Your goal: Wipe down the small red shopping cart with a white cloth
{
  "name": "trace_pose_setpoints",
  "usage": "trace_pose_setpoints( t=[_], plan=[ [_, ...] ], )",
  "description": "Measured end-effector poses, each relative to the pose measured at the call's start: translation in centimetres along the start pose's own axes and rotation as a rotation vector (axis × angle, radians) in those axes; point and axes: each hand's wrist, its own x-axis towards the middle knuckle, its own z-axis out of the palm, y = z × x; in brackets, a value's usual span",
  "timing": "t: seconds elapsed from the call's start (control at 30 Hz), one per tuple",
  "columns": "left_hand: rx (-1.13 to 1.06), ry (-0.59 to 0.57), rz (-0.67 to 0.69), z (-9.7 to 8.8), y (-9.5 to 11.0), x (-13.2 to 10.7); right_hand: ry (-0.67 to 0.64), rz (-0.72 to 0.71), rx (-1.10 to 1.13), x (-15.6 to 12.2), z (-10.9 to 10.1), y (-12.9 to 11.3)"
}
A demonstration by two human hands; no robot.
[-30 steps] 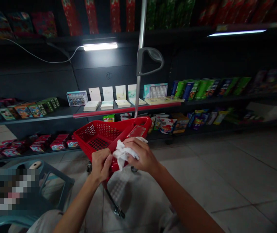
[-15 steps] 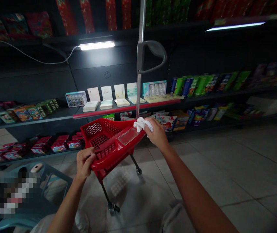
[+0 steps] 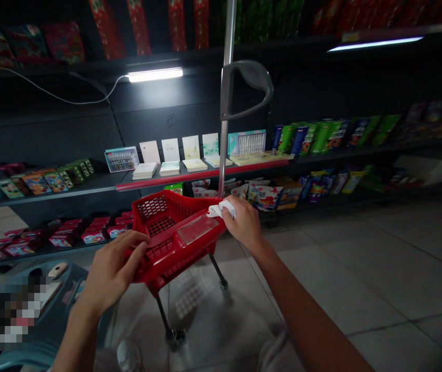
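Note:
A red plastic shopping cart [image 3: 201, 235] with perforated basket walls stands tilted in front of me on thin wheeled legs. From its far right corner rises a metal pole with a grey loop handle [image 3: 247, 90]. My left hand [image 3: 114, 266] is curled over the cart's near left corner, thumb and fingers on either side of the rim. A crumpled white cloth [image 3: 221, 208] is pinched in my right hand [image 3: 243, 219], which presses it to the right part of the rim, beside a clear label panel [image 3: 198, 230]. My right fingertips are partly hidden.
Behind the cart, a dark shelf [image 3: 205, 170] carries notebooks, marker sets and snack bags. A lit tube lamp [image 3: 154, 75] hangs under the upper shelf. Red boxes [image 3: 65, 231] line the bottom left shelf. At lower left is a blue-grey plastic stool [image 3: 65, 299], with items on it, partly blurred.
The cart's near edge has shifted left and a little down toward me. My left hand has moved left with it, its grip looser. My right hand has slid the cloth left along the rim.

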Motion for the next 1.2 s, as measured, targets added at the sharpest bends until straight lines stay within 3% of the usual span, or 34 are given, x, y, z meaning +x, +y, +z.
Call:
trace_pose_setpoints(
  t=[0.1, 0.2, 0.3, 0.4, 0.47, 0.6, 0.67, 0.77, 0.87, 0.97, 1.1, 1.2],
  plan=[
    [0.195, 0.083, -0.001, 0.7, 3.2, -0.6, -0.041, -0.048, -0.041, -0.8, -0.7, -2.3],
    [0.289, 0.142, 0.076, 3.1, 5.8, -1.1, -0.057, -0.090, -0.042, -1.9, -1.5, -4.8],
    [0.344, 0.182, 0.145, 5.4, 7.0, -1.2, -0.084, -0.135, 0.079, -2.9, -2.2, -6.8],
    [0.386, 0.207, 0.143, 6.2, 6.7, -0.9, -0.137, -0.117, 0.380, -3.4, -2.3, -6.9],
    [0.415, 0.226, 0.103, 5.9, 6.2, -0.7, -0.005, 0.047, 0.604, -3.2, -1.9, -5.7],
    [0.437, 0.258, 0.025, 4.4, 5.3, -0.4, 0.492, 0.514, 0.910, -1.5, -0.6, -2.1],
    [0.428, 0.278, 0.016, 3.7, 4.9, -0.5, 0.566, 0.596, 1.054, -0.5, -0.1, -1.2],
    [0.408, 0.270, 0.017, 3.1, 4.3, -0.9, 0.455, 0.546, 1.202, 0.6, 0.4, -2.4],
    [0.389, 0.243, 0.012, 2.8, 3.6, -1.1, 0.270, 0.393, 1.213, 1.9, 0.6, -5.6],
    [0.366, 0.223, 0.008, 2.6, 2.8, -1.1, 0.237, 0.295, 1.161, 4.0, 0.8, -8.3],
    [0.356, 0.202, -0.004, 2.1, 1.8, -0.8, 0.281, 0.410, 1.167, 6.0, 1.8, -9.3],
    [0.338, 0.173, -0.019, 1.5, 1.1, -0.8, 0.233, 0.483, 1.195, 5.2, 2.9, -8.8]
  ],
)
